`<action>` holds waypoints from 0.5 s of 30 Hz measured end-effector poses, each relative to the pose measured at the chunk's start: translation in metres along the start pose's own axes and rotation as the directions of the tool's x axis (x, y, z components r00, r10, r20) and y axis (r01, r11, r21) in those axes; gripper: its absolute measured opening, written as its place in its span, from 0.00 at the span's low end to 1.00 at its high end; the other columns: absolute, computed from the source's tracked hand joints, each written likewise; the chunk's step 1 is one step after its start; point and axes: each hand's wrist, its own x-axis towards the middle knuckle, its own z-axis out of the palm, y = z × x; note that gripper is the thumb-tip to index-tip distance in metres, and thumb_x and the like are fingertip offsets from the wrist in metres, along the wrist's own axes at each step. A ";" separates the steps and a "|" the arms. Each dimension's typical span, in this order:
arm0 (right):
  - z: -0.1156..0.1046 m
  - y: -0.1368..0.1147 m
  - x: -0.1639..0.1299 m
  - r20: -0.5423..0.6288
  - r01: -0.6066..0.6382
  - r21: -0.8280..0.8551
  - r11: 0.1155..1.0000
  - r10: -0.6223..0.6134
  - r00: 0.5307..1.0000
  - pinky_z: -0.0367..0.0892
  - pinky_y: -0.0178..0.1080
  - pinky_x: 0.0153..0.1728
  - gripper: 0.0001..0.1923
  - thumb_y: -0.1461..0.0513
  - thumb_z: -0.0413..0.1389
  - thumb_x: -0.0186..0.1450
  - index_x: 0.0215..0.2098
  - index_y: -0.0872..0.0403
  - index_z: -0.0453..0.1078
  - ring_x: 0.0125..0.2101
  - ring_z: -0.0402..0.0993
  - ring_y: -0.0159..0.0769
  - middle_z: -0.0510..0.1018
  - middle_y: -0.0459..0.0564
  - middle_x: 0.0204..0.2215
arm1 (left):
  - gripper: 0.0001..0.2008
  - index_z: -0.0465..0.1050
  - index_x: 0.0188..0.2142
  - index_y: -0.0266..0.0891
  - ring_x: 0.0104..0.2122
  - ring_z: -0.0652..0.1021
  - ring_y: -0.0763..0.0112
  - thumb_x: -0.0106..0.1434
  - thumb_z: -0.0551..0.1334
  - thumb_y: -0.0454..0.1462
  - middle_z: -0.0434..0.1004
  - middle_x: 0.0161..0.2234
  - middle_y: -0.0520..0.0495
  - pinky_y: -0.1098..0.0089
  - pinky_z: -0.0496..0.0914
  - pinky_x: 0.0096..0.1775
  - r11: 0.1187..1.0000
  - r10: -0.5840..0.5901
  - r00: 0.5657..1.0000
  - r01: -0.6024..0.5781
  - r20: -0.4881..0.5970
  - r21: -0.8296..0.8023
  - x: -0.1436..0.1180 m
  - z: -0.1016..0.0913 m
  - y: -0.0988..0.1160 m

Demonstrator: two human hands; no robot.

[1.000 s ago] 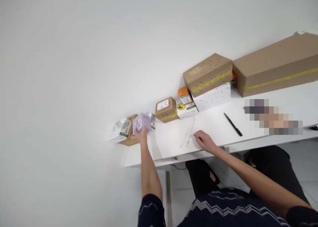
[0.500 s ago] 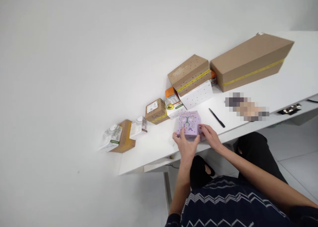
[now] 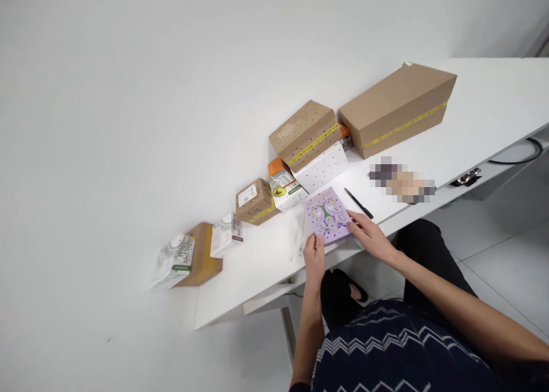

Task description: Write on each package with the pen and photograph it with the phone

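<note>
Purple box: the purple box (image 3: 326, 216) lies flat on the white table (image 3: 433, 151), close to the near edge, with its decorated face up. It sits between the two hands, so both can steady it from opposite sides.
Left hand: the left hand (image 3: 314, 251) rests at the near-left corner of the purple box. The fingers are loosely curled and touch the edge; this grip is light, more a touch than a closed hold.
Right hand: the right hand (image 3: 369, 236) lies flat with fingers stretched out, the tips touching the right side of the purple box. It is open and grasps nothing.
Pen: one black pen (image 3: 358, 203) lies just right of the purple box, apart from it, within easy reach of the right hand.
Row by the wall: the other packages stand in a line along the far edge of the table, which leaves the near part free for the hands.
Count of brown boxes: four (one large brown box (image 3: 397, 109), one dotted brown box (image 3: 305, 133) stacked on a white dotted box (image 3: 323, 170), one small brown box (image 3: 254, 200), and one tan box (image 3: 201, 254) at the far left end).
Count of cartons: three, namely a white carton (image 3: 174, 259), a second white carton (image 3: 228, 234), and an avocado carton (image 3: 285, 187).
</note>
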 end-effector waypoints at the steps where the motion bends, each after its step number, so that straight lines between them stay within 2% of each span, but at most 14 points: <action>1: 0.000 0.000 0.000 0.024 0.049 0.032 0.998 -0.050 0.998 0.65 0.50 0.55 0.24 0.51 0.49 0.67 0.58 0.49 0.65 0.55 0.67 0.45 0.69 0.55 0.57 | 0.21 0.73 0.44 0.36 0.44 0.75 0.62 0.67 0.51 0.50 0.77 0.42 0.40 0.62 0.68 0.49 0.998 0.037 0.999 -0.038 -0.020 -0.040 -0.002 0.001 0.000; 3: 0.001 0.002 0.000 0.055 0.128 0.087 0.988 -0.133 0.990 0.62 0.49 0.58 0.23 0.54 0.49 0.68 0.60 0.47 0.62 0.58 0.64 0.43 0.66 0.52 0.60 | 0.21 0.69 0.52 0.38 0.52 0.72 0.62 0.67 0.53 0.48 0.73 0.51 0.39 0.63 0.65 0.54 0.984 0.098 0.992 -0.108 -0.076 -0.143 -0.007 0.005 -0.004; 5: 0.005 0.006 0.000 0.043 0.160 0.104 0.982 -0.166 0.985 0.60 0.49 0.59 0.22 0.56 0.49 0.67 0.60 0.47 0.62 0.60 0.62 0.42 0.66 0.51 0.60 | 0.22 0.64 0.57 0.39 0.55 0.70 0.61 0.67 0.54 0.46 0.70 0.55 0.38 0.63 0.64 0.56 0.964 0.116 0.985 -0.143 -0.131 -0.223 -0.010 0.010 -0.011; 7: 0.011 0.012 0.000 0.003 0.153 0.101 0.983 -0.154 0.988 0.60 0.50 0.58 0.20 0.58 0.50 0.67 0.57 0.47 0.64 0.59 0.64 0.42 0.68 0.52 0.59 | 0.21 0.64 0.56 0.38 0.54 0.71 0.61 0.67 0.55 0.45 0.71 0.54 0.38 0.63 0.65 0.54 0.959 0.104 0.983 -0.139 -0.149 -0.246 -0.013 0.016 -0.019; 11: 0.020 0.029 -0.004 -0.029 0.120 0.132 0.984 -0.117 0.993 0.63 0.50 0.56 0.18 0.60 0.51 0.66 0.54 0.48 0.65 0.57 0.66 0.43 0.69 0.53 0.57 | 0.16 0.69 0.49 0.37 0.46 0.75 0.63 0.67 0.55 0.42 0.76 0.46 0.40 0.64 0.68 0.49 0.981 0.056 0.990 -0.079 -0.126 -0.180 -0.020 0.025 -0.031; 15: 0.020 0.035 -0.005 -0.016 0.117 0.144 0.983 -0.116 0.993 0.62 0.50 0.58 0.19 0.61 0.51 0.65 0.55 0.48 0.64 0.57 0.66 0.42 0.69 0.54 0.58 | 0.17 0.68 0.52 0.37 0.47 0.75 0.63 0.66 0.55 0.41 0.75 0.47 0.40 0.63 0.68 0.50 0.971 0.039 0.993 -0.064 -0.112 -0.229 -0.022 0.026 -0.034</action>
